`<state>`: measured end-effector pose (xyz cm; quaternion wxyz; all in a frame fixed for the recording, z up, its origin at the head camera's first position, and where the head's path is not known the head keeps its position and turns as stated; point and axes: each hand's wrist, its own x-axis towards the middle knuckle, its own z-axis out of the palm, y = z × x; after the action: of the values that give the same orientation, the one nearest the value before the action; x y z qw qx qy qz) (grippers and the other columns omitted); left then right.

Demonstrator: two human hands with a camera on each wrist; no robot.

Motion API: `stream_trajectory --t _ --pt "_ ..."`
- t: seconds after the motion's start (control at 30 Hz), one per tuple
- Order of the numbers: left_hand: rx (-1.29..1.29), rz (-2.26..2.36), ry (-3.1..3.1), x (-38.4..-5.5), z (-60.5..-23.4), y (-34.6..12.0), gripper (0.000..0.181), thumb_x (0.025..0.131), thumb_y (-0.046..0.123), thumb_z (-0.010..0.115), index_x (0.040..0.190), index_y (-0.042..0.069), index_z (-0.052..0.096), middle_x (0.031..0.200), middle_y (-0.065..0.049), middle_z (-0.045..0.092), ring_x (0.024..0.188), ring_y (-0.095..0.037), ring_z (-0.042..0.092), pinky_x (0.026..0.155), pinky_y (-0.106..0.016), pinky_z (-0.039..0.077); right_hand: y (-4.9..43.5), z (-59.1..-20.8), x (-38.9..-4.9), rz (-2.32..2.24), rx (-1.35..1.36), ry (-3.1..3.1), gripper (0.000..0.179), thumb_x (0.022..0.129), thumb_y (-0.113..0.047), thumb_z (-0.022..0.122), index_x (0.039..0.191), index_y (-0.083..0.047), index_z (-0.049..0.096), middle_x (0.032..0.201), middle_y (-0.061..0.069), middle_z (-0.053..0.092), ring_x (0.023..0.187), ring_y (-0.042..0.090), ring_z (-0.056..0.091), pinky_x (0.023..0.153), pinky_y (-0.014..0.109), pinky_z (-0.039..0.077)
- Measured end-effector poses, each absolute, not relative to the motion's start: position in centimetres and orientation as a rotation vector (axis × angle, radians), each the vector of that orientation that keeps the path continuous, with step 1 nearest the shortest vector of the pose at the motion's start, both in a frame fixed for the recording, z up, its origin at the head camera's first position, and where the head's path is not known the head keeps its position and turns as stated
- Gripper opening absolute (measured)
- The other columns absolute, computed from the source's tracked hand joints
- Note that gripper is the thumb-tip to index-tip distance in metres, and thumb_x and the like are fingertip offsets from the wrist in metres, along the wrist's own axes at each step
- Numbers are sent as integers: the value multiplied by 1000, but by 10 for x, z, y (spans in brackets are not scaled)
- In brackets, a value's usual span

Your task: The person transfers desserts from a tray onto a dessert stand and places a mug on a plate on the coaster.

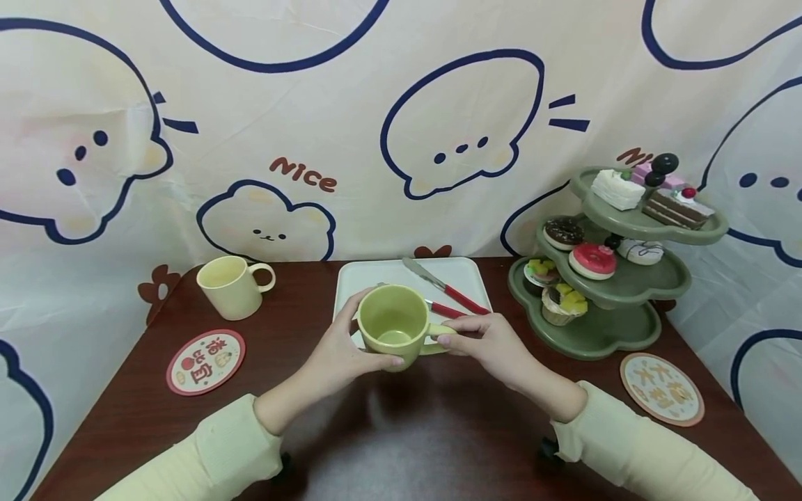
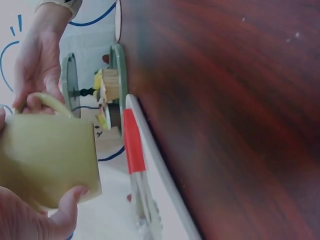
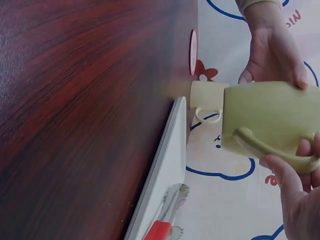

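A green mug (image 1: 393,321) is held up in front of the white tray, its open top facing the head camera. My left hand (image 1: 351,351) grips the mug's body from the left, thumb along the near side. On the right, my right hand (image 1: 487,341) pinches the mug's handle (image 3: 270,150) between thumb and fingers. The left wrist view shows the mug's smooth side (image 2: 50,155) well above the tabletop. Behind it lies the white tray (image 1: 357,278) with red-handled utensils (image 1: 466,299), partly hidden by the mug and hands.
A pale yellow mug (image 1: 230,289) stands at the back left, a round red-rimmed coaster (image 1: 206,362) before it. At the right, a green three-tier stand (image 1: 626,341) carries cakes, donuts and cupcakes. Another coaster (image 1: 662,388) lies by its foot. A printed cloth (image 1: 357,118) hangs behind the table.
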<state>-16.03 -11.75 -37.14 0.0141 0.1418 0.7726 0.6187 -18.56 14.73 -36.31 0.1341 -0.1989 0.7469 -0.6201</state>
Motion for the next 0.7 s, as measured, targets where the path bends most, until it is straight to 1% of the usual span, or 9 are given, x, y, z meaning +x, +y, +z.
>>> stream_trajectory --t 0.1,0.2,0.33,0.43,0.57,0.63,0.7 --pt "480 1922 2352 -160 -367 -121 101 74 10 93 156 20 35 147 -12 42 132 -40 46 84 -41 59 151 -360 -184 -1851 -576 2161 33 93 -5 75 118 15 68 110 22 71 90 14 70 85 38 59" --pt "521 1892 2341 -160 -364 -127 101 75 10 92 156 24 34 150 -11 41 136 -39 46 88 -46 57 157 -359 -184 -1895 -580 2164 33 94 -3 73 119 17 66 112 27 69 90 12 70 84 40 59" --pt "548 1834 2379 -158 -366 -135 96 79 10 89 156 23 34 149 -12 45 138 -36 46 91 -54 53 162 -361 -183 -1947 -567 2184 33 95 0 70 121 19 63 116 27 68 92 12 70 82 37 59" --pt "558 1838 2405 -158 -368 -141 87 84 11 84 156 18 35 145 -16 51 137 -37 48 94 -56 52 167 -361 -182 -2004 -558 2186 32 96 2 67 122 21 62 115 21 70 94 13 70 81 34 59" --pt "592 1857 2468 -160 -368 -153 74 92 9 75 154 13 36 141 -19 56 133 -40 51 97 -57 50 176 -360 -181 -2067 -562 2190 31 98 1 65 121 22 62 107 7 75 96 12 71 81 31 59" --pt "600 1851 2507 -160 -367 -160 70 95 8 71 154 12 35 141 -21 56 132 -40 52 99 -59 48 182 -359 -181 -2093 -574 2195 28 99 0 65 120 18 65 104 3 76 96 12 72 82 30 59" --pt "576 1833 2545 -161 -366 -168 68 97 9 69 155 13 35 141 -20 56 132 -38 52 102 -61 45 189 -358 -181 -2122 -594 2202 23 99 -1 64 119 10 70 103 2 77 96 13 73 81 30 59"
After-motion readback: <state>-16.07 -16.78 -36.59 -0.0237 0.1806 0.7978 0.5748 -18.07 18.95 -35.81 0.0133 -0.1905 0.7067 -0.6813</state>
